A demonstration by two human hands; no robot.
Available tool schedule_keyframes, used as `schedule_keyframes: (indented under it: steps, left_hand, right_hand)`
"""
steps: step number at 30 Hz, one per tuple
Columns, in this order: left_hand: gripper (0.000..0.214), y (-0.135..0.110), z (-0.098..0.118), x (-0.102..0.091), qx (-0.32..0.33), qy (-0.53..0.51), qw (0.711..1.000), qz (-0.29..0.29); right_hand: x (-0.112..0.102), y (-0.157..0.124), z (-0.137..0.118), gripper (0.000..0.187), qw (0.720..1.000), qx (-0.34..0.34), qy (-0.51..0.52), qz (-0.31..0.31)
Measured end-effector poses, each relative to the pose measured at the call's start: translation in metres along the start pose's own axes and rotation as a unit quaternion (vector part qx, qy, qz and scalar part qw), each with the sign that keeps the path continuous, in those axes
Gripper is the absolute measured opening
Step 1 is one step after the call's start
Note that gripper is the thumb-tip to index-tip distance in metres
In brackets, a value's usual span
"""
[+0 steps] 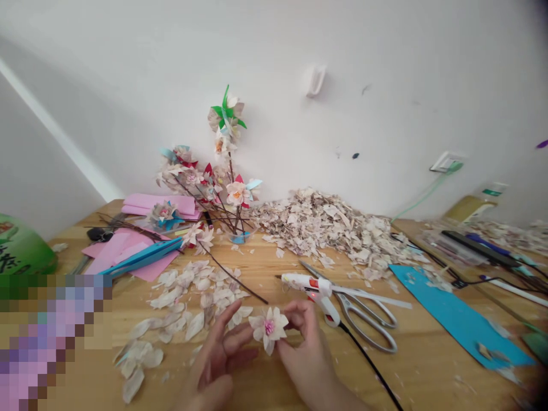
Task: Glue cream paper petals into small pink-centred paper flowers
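- Lower left of the frame: loose petals (196, 325) lie scattered on the surface (248, 394).
- Lower centre, left side: left hand (214, 354), grip relaxed, fingers parted, nothing grasped; fingertip contact with the flower cannot be told.
- Lower centre: flower (269, 327), positioned between the hands, pale petals around a pink middle. Judged very light, thin and fragile, unlikely to slip; best held at the base behind the middle, clear of the petal tips.
- Lower centre, right side: right hand (306, 348), grip pinched on the flower's right side.
- Right of centre: glue gun (314, 287) lies against the scissors (358, 321).
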State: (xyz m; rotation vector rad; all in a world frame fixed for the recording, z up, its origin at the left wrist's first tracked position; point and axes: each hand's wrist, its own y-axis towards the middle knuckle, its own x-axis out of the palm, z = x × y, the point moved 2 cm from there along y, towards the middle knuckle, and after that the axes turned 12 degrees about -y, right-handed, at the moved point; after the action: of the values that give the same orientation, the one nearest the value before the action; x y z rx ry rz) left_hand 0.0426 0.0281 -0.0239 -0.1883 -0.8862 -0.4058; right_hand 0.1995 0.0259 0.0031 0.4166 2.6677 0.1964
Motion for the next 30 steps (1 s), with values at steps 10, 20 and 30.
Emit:
schedule_keyframes:
  steps: [10, 20, 30]
  left_hand:
    - [0.079, 0.004, -0.002, -0.004, -0.057, -0.043, 0.997, 0.036]
    - [0.076, -0.001, -0.003, -0.004, -0.019, -0.020, 1.000, 0.002]
    - [0.079, -0.007, 0.013, 0.013, 0.030, 0.102, 0.993, 0.043]
  right_hand:
    - [-0.003, 0.006, -0.007, 0.034, 0.999, -0.004, -0.052, -0.013]
    - [-0.007, 0.006, -0.009, 0.035, 0.997, -0.021, -0.065, -0.040]
    - [0.009, 0.009, 0.001, 0.051, 0.919, 0.189, 0.294, -0.182]
